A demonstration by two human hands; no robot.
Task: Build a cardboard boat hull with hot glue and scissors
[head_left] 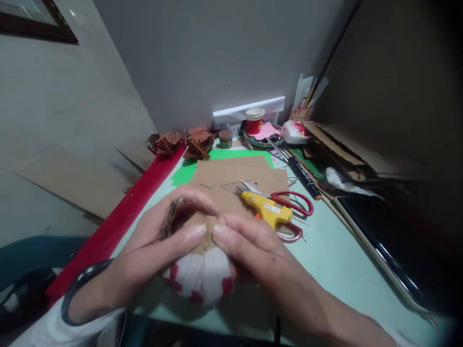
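Between my hands is a rounded cardboard piece [197,246], its lower part covered in white with dark red patches. A seam runs down its middle. My left hand [170,226] wraps its left side, thumb pressed beside the seam and fingers curled over the top. My right hand [249,241] pinches the right side of the seam between thumb and forefinger. Just beyond lie a yellow glue gun [267,208] and red-handled scissors [302,205], the glue gun resting over the scissors. Beneath them is a flat cardboard sheet [231,168]. The underside of the held piece is hidden.
Brown model pieces [198,143] stand at the back left. A red paper cup [255,121] sits on a round tray [253,143], near a small jar [225,139]. Along the right lie a black-handled tool [304,178], cardboard scraps [333,144] and a dark flat device [383,241].
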